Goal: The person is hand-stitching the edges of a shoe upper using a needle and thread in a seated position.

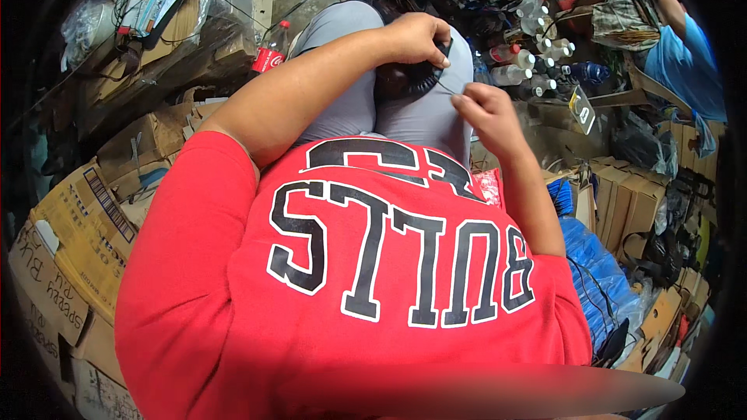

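Observation:
My left hand reaches across over my knees, its fingers closed on a dark rounded object with a black ribbed edge. That object sits between my grey-trousered legs; I cannot make out its kind. My right hand is a little lower and to the right, closed in a pinch. From its fingers a thin, pale, rod-like piece points toward the ribbed edge. Whether its tip touches is too small to tell.
A bottle with a red cap and label stands beside my left leg. Several plastic bottles crowd the ground right of my knees. Flattened cardboard is piled at left, blue plastic sheeting at right. Another person's blue-clothed arm shows far right.

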`<move>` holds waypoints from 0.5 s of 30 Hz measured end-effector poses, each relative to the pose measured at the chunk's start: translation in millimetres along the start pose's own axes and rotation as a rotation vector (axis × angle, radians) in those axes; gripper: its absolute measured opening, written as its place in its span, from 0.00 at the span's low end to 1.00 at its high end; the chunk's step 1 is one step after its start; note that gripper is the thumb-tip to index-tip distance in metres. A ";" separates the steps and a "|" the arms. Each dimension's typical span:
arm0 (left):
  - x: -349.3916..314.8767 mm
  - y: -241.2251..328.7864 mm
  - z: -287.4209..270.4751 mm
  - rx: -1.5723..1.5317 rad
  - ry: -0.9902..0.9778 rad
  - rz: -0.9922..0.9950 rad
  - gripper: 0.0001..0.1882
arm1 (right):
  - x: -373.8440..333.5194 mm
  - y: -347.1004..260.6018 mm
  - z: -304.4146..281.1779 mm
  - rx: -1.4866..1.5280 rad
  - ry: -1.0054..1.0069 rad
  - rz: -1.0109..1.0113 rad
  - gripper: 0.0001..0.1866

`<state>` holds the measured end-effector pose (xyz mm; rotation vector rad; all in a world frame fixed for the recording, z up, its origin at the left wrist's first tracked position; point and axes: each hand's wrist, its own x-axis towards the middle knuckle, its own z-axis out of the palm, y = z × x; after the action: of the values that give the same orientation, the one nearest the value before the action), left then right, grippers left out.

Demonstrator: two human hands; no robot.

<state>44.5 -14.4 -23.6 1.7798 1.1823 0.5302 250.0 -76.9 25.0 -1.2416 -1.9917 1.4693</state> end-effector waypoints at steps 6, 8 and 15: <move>-5.4 -5.6 -25.3 -0.176 -0.111 -0.090 0.20 | -4.7 -4.8 -19.8 0.078 0.128 -0.054 0.08; -5.9 -10.4 -33.3 -0.249 -0.264 -0.050 0.19 | 0.3 -8.4 -16.1 -0.128 0.112 -0.107 0.08; -8.5 -6.1 -40.5 -0.173 -0.383 -0.091 0.21 | 20.8 -0.7 -7.3 -0.348 0.071 -0.116 0.09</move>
<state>7.6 -3.0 -7.6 1.5833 0.9156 0.2158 243.7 -55.9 24.3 -1.2638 -2.2952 1.0389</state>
